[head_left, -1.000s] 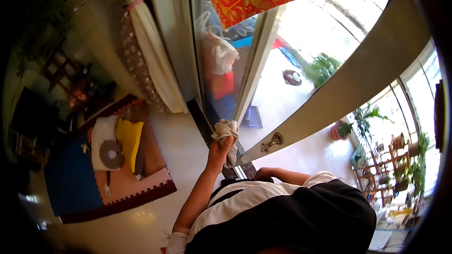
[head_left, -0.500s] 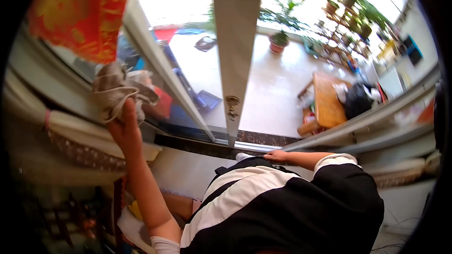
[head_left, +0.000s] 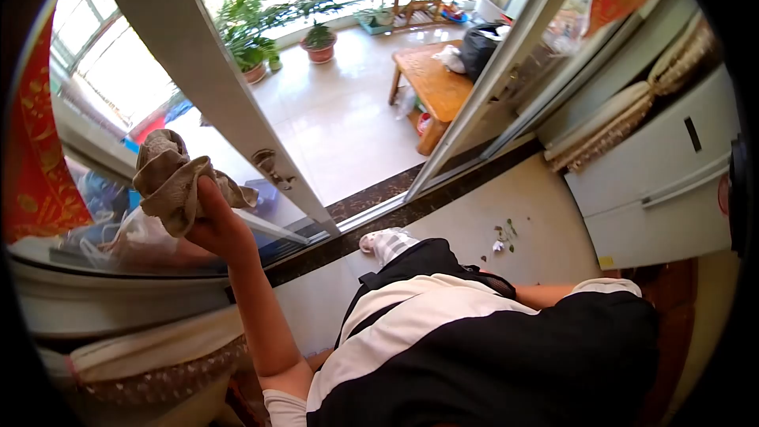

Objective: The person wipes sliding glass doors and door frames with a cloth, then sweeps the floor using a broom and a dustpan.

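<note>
Cloth [head_left: 178,183] in outstretched left hand [head_left: 220,225], thumb [head_left: 210,194] nearest, other fingers apparently behind.

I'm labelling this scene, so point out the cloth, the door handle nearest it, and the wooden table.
Cloth [head_left: 172,186]: head view, on its folded middle.
Door handle [head_left: 271,167]: head view, near its middle.
Wooden table [head_left: 432,83]: head view, on its bare top.

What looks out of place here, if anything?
Leafy bits and a small white scrap lie scattered on the pale floor near the white cabinet; they look like dropped litter, odd indoors.
</note>
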Demonstrator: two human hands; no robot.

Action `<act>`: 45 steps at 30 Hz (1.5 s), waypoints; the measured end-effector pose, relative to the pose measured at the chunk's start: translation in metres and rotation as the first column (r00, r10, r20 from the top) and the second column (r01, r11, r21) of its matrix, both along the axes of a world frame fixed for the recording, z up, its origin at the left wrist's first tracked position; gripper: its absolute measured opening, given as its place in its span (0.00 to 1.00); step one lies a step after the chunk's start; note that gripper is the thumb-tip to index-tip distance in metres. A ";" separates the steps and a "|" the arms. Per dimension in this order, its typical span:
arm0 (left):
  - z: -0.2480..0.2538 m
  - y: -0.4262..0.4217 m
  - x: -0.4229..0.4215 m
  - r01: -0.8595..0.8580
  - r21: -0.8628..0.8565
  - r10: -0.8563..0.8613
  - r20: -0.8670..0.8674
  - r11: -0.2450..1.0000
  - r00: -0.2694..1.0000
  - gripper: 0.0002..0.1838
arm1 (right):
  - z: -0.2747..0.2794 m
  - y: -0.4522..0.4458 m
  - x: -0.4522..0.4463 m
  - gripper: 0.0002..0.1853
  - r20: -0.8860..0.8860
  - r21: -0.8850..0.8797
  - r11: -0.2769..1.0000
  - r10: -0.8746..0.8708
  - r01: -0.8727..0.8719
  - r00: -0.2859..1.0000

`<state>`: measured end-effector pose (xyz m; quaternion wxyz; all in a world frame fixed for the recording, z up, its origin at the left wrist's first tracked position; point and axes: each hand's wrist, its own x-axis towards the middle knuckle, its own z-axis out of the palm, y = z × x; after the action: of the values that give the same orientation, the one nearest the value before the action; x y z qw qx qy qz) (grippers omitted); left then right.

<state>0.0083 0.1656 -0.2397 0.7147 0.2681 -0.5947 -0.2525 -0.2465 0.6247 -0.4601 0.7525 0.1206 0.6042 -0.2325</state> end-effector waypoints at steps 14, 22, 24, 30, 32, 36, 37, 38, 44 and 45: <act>0.017 -0.013 -0.041 -0.085 -0.183 0.115 0.162 0.979 0.980 0.27 | 0.008 0.026 -0.041 0.26 -0.126 0.025 1.000 0.017 -0.014 0.992; -0.039 0.004 -0.096 -0.229 -0.193 0.262 0.170 0.954 0.950 0.44 | -0.012 0.007 -0.124 0.24 -0.258 -0.167 0.979 0.066 -0.112 0.964; -0.069 0.006 -0.085 -0.215 -0.126 0.239 0.216 0.968 0.947 0.42 | -0.040 0.000 -0.154 0.24 -0.251 -0.153 0.966 0.166 -0.209 0.954; -0.100 0.032 -0.037 -0.326 -0.169 0.364 0.545 0.930 0.755 0.26 | -0.048 -0.123 -0.183 0.18 -0.850 -0.193 0.458 0.364 -0.868 0.381; -0.129 0.060 -0.038 -0.196 0.333 0.162 0.127 0.922 0.979 0.18 | -0.007 -0.184 -0.158 0.17 -0.907 -0.294 0.253 0.230 -0.922 0.352; -0.216 0.115 -0.026 -0.143 0.639 0.287 -0.126 0.756 0.950 0.18 | 0.061 -0.286 -0.086 0.15 -0.931 -0.363 -0.205 0.054 -0.909 0.360; -0.220 0.130 -0.028 -0.159 0.677 0.298 -0.094 0.719 0.950 0.17 | 0.073 -0.305 -0.067 0.15 -0.953 -0.281 -0.316 -0.024 -0.906 0.303; -0.227 0.140 -0.030 -0.162 0.704 0.319 -0.096 0.692 0.943 0.17 | 0.090 -0.322 -0.045 0.16 -0.950 -0.214 -0.407 -0.124 -0.888 0.286; -0.246 0.191 -0.022 -0.076 0.807 0.166 -0.027 0.585 0.986 0.19 | 0.178 -0.402 0.070 0.16 -0.660 0.359 -0.593 -0.708 -0.721 0.253; -0.251 0.197 -0.018 -0.071 0.814 0.143 -0.015 0.576 0.990 0.19 | 0.188 -0.411 0.080 0.15 -0.568 0.505 -0.527 -0.799 -0.683 0.197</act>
<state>-0.0099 0.3631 -0.4911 0.5500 0.5901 -0.3677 -0.4627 -0.1666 0.2132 -0.2718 0.1549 0.9493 -0.1899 0.1969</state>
